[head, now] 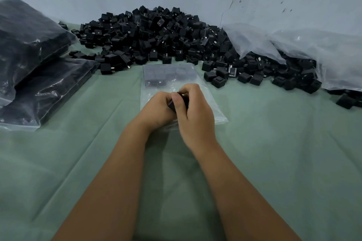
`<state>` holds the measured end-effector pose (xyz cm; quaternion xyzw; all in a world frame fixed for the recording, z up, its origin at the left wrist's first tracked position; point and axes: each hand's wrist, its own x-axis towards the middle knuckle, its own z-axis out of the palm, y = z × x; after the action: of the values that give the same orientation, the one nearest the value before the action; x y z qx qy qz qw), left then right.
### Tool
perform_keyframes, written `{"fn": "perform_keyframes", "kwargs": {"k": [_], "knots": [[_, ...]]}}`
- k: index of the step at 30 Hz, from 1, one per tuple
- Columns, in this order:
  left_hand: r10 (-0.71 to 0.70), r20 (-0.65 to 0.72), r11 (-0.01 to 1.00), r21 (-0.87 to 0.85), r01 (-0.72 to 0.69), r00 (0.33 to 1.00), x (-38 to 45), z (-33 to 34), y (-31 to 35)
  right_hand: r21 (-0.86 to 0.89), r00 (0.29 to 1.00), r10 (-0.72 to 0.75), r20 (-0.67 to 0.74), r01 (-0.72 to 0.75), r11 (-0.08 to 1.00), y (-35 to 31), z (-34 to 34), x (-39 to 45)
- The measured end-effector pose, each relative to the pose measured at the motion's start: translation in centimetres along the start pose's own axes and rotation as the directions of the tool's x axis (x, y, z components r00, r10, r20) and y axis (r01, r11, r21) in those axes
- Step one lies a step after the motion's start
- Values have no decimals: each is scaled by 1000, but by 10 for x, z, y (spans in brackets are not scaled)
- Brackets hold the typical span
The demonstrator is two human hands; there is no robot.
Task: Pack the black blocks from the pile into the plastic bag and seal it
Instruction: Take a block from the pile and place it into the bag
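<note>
A large pile of black blocks (156, 35) lies against the wall at the back. In front of it a clear plastic bag (211, 101) lies flat on the green cloth, with a few black blocks inside at its far end (168, 76). My left hand (156, 109) and my right hand (195, 111) meet over the bag's near half. Both have curled fingers around a black block (177, 101), mostly hidden between them. Whether the block is inside the bag or on top of it cannot be told.
Two filled plastic bags of black blocks (33, 68) are stacked at the left. A big crumpled clear plastic sheet (313, 51) covers the pile's right side. Loose blocks (244, 78) spread to the right of the bag. Green cloth (274, 152) covers the surface.
</note>
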<state>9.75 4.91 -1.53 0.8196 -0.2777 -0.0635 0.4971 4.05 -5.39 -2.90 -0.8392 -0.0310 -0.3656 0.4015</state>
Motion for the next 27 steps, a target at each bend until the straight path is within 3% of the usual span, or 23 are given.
{"fn": "perform_keyframes", "kwargs": {"k": [3,7,11,14,18,22,27], "knots": [[-11,73,1000,9,10,997,-2,0,3,-18,998,50,-36,-50,999,8,-5,3],[-34,171,999,42,27,985,-5,-1,0,92,983,177,-40,-172,981,13,-11,8],[-46,-22,998,35,47,999,-3,-3,-2,146,988,140,-63,-130,981,8,-12,7],[-49,-137,998,-46,43,989,0,-8,-2,52,1000,-28,-9,29,998,1,-7,1],[-46,-256,975,-223,-12,965,0,-16,-3,-129,998,-52,20,54,990,0,-4,0],[-35,-237,942,-332,-47,971,-1,-17,-3,-429,983,76,165,2,903,7,-3,2],[43,-137,907,-410,-97,990,-5,-21,-1,-262,969,175,174,-126,957,1,-5,2]]}}
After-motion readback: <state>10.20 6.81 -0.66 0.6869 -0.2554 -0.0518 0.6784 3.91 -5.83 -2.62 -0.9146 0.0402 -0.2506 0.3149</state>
